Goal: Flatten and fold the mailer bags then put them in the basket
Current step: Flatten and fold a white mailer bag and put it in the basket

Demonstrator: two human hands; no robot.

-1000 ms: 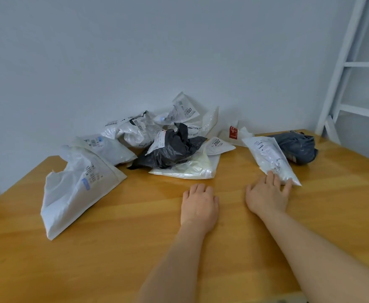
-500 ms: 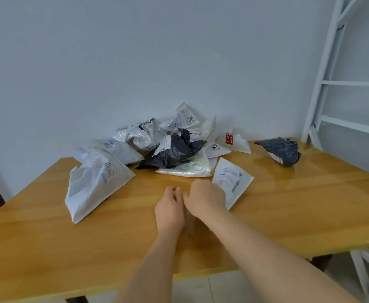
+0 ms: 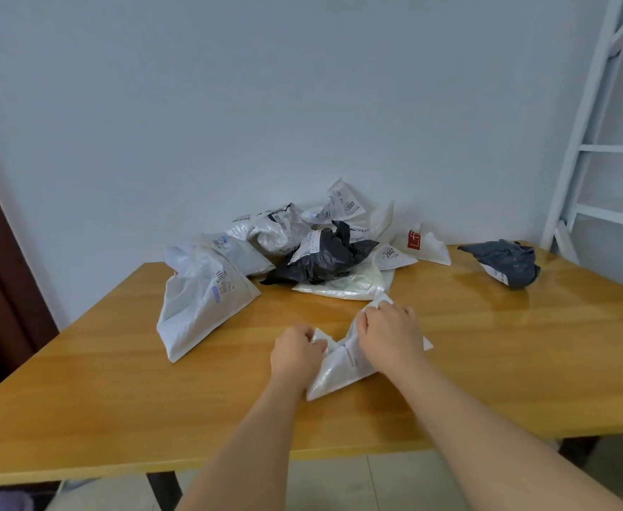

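Landmark: wooden table (image 3: 118, 400); all positions below are given relative to it.
Left hand (image 3: 295, 354): near-centre of the table, fingers curled, pinching the left corner of the white mailer bag (image 3: 339, 370).
Right hand (image 3: 391, 333): just right of the left hand, fingers curled over the bag's far upper edge, gripping it.
White mailer bag: near-centre of the table, partly raised between both hands, its lower corner resting on the surface; creased, not yet flat.
Step in hand: judged to be flattening of the first bag; no fold is visible yet.
Next move: likely calls for both hands to pull the corners apart, lay the bag down on the table and press it smooth before folding.
Large white bag (image 3: 203, 304): left of centre, lying fairly flat, apart from both hands.
Bag pile (image 3: 321, 248): far-centre of the table against the wall; crumpled white bags around one black bag, all untouched.
Grey bag (image 3: 509, 263): far-right corner, crumpled, well apart from the pile.
Basket: not in view.
White ladder frame (image 3: 590, 123): beyond the table's right far corner.
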